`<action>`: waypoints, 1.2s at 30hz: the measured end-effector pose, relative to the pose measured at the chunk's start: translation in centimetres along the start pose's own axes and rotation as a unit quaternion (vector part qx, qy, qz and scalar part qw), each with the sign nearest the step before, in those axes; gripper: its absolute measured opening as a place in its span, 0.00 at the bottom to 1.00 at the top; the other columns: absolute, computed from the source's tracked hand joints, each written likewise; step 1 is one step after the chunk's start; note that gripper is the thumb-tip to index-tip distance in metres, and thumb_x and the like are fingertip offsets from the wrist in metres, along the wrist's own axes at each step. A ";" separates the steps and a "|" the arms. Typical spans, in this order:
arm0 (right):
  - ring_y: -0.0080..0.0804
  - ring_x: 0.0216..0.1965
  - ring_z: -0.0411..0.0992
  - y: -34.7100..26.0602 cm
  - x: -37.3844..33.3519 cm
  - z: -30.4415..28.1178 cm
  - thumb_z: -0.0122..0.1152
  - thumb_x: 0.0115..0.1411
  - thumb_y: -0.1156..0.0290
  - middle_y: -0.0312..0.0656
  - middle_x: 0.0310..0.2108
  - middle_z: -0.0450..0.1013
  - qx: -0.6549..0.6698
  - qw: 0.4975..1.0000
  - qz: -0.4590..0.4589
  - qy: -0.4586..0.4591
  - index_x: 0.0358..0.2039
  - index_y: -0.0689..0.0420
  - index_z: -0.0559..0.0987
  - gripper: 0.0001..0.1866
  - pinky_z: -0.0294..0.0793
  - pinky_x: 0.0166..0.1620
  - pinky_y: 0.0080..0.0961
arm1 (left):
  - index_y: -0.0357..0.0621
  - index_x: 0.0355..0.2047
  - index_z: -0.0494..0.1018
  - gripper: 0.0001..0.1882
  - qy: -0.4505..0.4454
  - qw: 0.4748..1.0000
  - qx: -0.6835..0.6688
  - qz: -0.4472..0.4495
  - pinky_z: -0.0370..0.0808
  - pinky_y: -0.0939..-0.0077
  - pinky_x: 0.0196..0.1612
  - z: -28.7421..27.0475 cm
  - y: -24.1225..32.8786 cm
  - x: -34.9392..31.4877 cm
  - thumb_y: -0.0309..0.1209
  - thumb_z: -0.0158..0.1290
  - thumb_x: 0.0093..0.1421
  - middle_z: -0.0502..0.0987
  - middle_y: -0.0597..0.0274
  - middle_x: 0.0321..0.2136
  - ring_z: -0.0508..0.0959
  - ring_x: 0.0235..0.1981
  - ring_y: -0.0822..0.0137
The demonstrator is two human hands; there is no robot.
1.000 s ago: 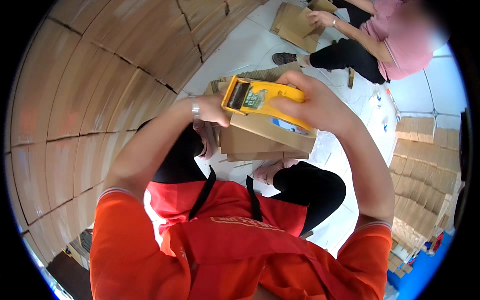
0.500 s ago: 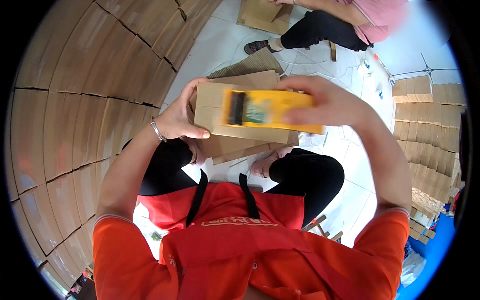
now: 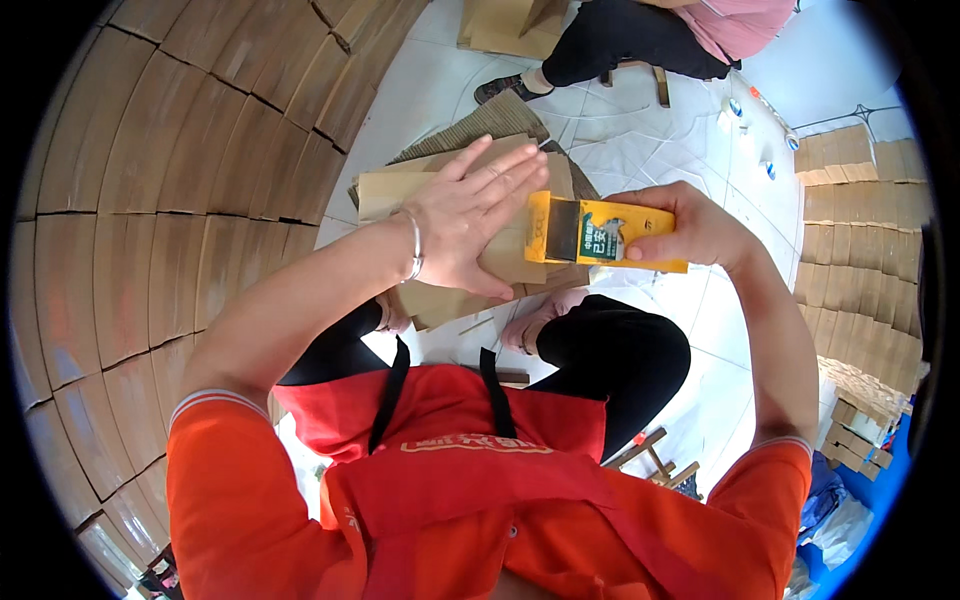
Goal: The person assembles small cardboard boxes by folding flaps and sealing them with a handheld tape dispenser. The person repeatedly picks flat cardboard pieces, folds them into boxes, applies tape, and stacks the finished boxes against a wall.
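The right hand (image 3: 697, 228) is curled round a yellow tape dispenser (image 3: 602, 232), its long axis running left to right, dark mouth end pointing toward the left hand (image 3: 465, 220), spread wide, holding nothing, over a cardboard box (image 3: 510, 248). Beyond both hands sits a co-worker in black trousers (image 3: 620, 45).

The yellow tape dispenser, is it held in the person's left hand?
No, the right hand grips the yellow tape dispenser, while the left hand is spread open over the cardboard.
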State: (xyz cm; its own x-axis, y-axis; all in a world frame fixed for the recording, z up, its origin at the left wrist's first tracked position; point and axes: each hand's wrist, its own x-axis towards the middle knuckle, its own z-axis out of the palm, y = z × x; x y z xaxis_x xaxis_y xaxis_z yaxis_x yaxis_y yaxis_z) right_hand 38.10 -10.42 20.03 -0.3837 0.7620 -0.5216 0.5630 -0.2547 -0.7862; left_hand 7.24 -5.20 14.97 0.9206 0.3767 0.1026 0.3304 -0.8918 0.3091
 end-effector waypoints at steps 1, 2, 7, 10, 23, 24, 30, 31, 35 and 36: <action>0.30 0.40 0.77 0.3 -0.3 -0.5 0.75 0.45 0.54 0.45 0.42 0.79 0.001 1.000 -0.003 0.002 0.54 0.61 0.78 0.37 0.76 0.48 0.23 | 0.37 0.70 0.44 0.67 -0.007 1.000 -0.002 0.010 0.41 0.46 0.71 0.7 0.1 0.4 0.61 0.65 0.39 0.48 0.47 0.70 0.46 0.72 0.52; 0.31 0.41 0.77 0.8 -1.1 -0.8 0.76 0.44 0.56 0.45 0.42 0.79 0.008 1.000 0.002 0.008 0.53 0.61 0.78 0.37 0.76 0.49 0.23 | 0.45 0.70 0.49 0.62 -0.008 1.000 -0.004 0.006 0.40 0.44 0.71 0.8 -0.3 0.2 0.59 0.64 0.40 0.48 0.51 0.70 0.46 0.72 0.55; 0.33 0.41 0.78 4.0 -4.4 -3.0 0.75 0.43 0.53 0.44 0.42 0.80 -0.050 0.992 0.101 0.060 0.51 0.57 0.80 0.35 0.77 0.49 0.25 | 0.61 0.66 0.61 0.49 -0.014 0.998 0.021 0.056 0.40 0.42 0.70 0.6 -0.8 0.1 0.54 0.64 0.42 0.52 0.59 0.69 0.47 0.72 0.56; 0.36 0.38 0.78 5.3 -2.4 -1.8 0.70 0.46 0.48 0.44 0.38 0.80 -0.152 0.984 0.078 0.057 0.49 0.56 0.81 0.33 0.77 0.44 0.29 | 0.54 0.60 0.67 0.42 -0.014 0.988 0.019 0.156 0.41 0.43 0.70 0.7 -0.8 0.8 0.48 0.63 0.42 0.59 0.59 0.66 0.51 0.71 0.59; 0.48 0.38 0.78 3.6 0.4 6.4 0.62 0.51 0.42 0.47 0.31 0.79 -0.293 0.935 0.073 0.188 0.36 0.54 0.81 0.26 0.77 0.41 0.43 | 0.50 0.42 0.80 0.24 -0.520 0.800 0.245 0.171 0.38 0.42 0.70 -0.3 6.0 10.5 0.51 0.57 0.50 0.82 0.66 0.43 0.73 0.56 0.67; 0.50 0.39 0.77 3.2 -0.6 6.7 0.62 0.51 0.41 0.49 0.34 0.79 -0.241 0.941 0.112 0.209 0.40 0.54 0.81 0.29 0.76 0.42 0.43 | 0.47 0.49 0.76 0.32 -0.419 0.863 0.227 0.166 0.36 0.38 0.69 -0.1 5.3 9.5 0.54 0.58 0.49 0.77 0.64 0.51 0.67 0.61 0.65; 0.26 0.36 0.75 6.0 -5.0 11.2 0.63 0.58 0.71 0.44 0.38 0.78 0.257 0.857 -0.024 0.446 0.49 0.71 0.76 0.21 0.75 0.40 0.23 | 0.42 0.71 0.41 0.71 -0.208 0.951 0.139 -0.180 0.36 0.37 0.69 -7.4 2.6 -1.5 0.60 0.67 0.35 0.47 0.45 0.70 0.44 0.72 0.48; 0.26 0.35 0.75 6.4 -4.1 11.9 0.62 0.59 0.71 0.44 0.38 0.78 0.309 0.838 -0.027 0.449 0.48 0.71 0.76 0.20 0.75 0.39 0.22 | 0.43 0.71 0.39 0.73 -0.186 0.950 0.138 -0.210 0.39 0.35 0.68 -4.8 0.2 -4.9 0.55 0.70 0.31 0.51 0.41 0.67 0.50 0.69 0.43; 0.23 0.19 0.70 11.2 0.4 13.3 0.57 0.63 0.67 0.38 0.27 0.74 0.323 0.827 -0.067 0.456 0.44 0.68 0.77 0.16 0.68 0.15 0.22 | 0.48 0.70 0.47 0.68 -0.047 0.961 0.118 -0.245 0.44 0.30 0.64 -8.2 0.2 -9.8 0.49 0.71 0.30 0.61 0.46 0.58 0.60 0.61 0.44; 0.23 0.19 0.70 11.1 0.4 13.3 0.57 0.63 0.66 0.38 0.25 0.73 0.314 0.835 -0.055 0.448 0.42 0.67 0.78 0.16 0.69 0.15 0.22 | 0.49 0.70 0.49 0.67 0.017 0.961 0.149 -0.234 0.45 0.29 0.64 -9.7 1.8 -10.7 0.48 0.71 0.29 0.63 0.48 0.55 0.62 0.59 0.45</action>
State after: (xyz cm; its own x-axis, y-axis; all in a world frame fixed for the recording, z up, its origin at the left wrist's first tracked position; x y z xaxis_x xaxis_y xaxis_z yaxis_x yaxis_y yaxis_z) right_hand 34.40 -20.86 6.69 0.4527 0.8694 -0.1979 -0.0430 -0.2004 -0.9788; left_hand -4.08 -8.38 23.61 0.6510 0.7573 0.0514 0.7560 -0.6530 0.0460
